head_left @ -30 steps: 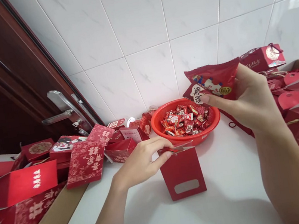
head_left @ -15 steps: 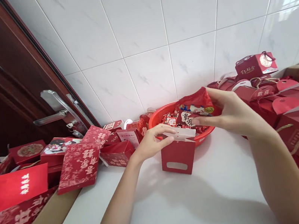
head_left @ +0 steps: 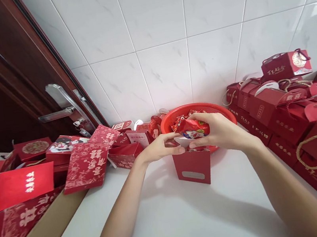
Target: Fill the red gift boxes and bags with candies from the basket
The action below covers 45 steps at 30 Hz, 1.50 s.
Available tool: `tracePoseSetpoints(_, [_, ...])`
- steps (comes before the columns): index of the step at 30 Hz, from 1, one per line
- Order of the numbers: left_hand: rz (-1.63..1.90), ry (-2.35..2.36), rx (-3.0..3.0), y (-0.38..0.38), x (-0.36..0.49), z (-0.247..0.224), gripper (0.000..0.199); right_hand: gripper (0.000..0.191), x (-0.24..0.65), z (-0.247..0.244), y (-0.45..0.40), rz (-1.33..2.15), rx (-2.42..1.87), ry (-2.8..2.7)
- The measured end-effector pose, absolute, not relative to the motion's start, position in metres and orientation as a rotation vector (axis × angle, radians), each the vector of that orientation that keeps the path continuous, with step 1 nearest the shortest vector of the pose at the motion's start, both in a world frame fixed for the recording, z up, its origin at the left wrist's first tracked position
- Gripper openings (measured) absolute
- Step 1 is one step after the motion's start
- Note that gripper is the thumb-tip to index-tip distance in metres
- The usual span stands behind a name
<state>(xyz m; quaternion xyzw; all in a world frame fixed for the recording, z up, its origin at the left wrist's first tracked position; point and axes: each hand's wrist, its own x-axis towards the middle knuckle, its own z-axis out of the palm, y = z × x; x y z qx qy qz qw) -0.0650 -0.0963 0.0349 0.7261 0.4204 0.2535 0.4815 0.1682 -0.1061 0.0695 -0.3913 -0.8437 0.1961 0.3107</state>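
Observation:
A small red gift box [head_left: 192, 167] stands upright on the white table with its top open and a pale oval window low on its front. My left hand [head_left: 161, 148] grips the box's upper left edge between thumb and fingers. In my right hand [head_left: 219, 131] is a glossy red snack packet [head_left: 195, 128] with white and blue print, held right over the box's opening. Behind the box sits a red plastic basket [head_left: 215, 105] with several red-wrapped sweets [head_left: 180, 120] in it, partly hidden by my hands.
Red gift boxes [head_left: 284, 114] are stacked along the right side. More red boxes [head_left: 86, 166] lie loosely at the left, some in a cardboard carton [head_left: 45, 236]. A tiled wall [head_left: 165, 69] rises behind, beside a dark door with a metal handle [head_left: 57, 114].
My right hand has brought the snack packet down and left, to the box's opening. My left hand stays at the box's edge. The view has shifted slightly.

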Motion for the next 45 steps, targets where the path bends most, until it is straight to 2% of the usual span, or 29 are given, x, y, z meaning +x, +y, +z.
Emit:
tracePoseSetpoints(8, [0.6,1.107,1.824,-0.1,-0.068,0.037,0.064,0.026,0.168,0.071,-0.109,0.754,-0.834,-1.802])
tracePoseSetpoints(11, [0.58,1.092,1.844,-0.098,-0.069,0.036,0.063,0.025,0.164,0.07,-0.109,0.86,-0.728,-1.797])
tracePoseSetpoints(18, [0.557,0.944,1.876,-0.096,-0.07,0.036,0.048,0.023,0.161,0.063,-0.106,0.612,-0.916,-2.166])
tracePoseSetpoints(22, [0.506,0.942,1.871,-0.097,-0.071,0.038,0.041,0.013,0.164,0.068,-0.113,0.534,-1.043,-2.276])
tracePoseSetpoints(26, [0.432,0.931,1.907,-0.095,-0.071,0.037,0.038,0.011,0.169,0.077,-0.121,0.471,-1.094,-2.347])
tracePoseSetpoints(29, [0.445,0.98,1.885,-0.095,-0.069,0.035,0.049,0.014,0.176,0.083,-0.122,0.507,-1.045,-2.392])
tracePoseSetpoints(33, [0.563,1.055,1.862,-0.098,-0.068,0.033,0.078,0.013,0.182,0.086,-0.119,0.57,-1.04,-2.425])
tracePoseSetpoints(35, [0.628,1.011,1.908,-0.1,-0.067,0.033,0.081,0.009,0.179,0.084,-0.118,0.565,-1.07,-2.472])
tracePoseSetpoints(38, [0.732,0.896,1.982,-0.1,-0.065,0.032,0.072,0.004,0.17,0.078,-0.121,0.486,-1.155,-2.502])
tracePoseSetpoints(41, [0.784,0.754,1.988,-0.098,-0.062,0.029,0.058,0.007,0.163,0.074,-0.125,0.404,-1.193,-2.494])
tracePoseSetpoints(45, [0.717,0.697,1.893,-0.095,-0.059,0.026,0.042,0.008,0.167,0.077,-0.128,0.491,-1.163,-2.441])
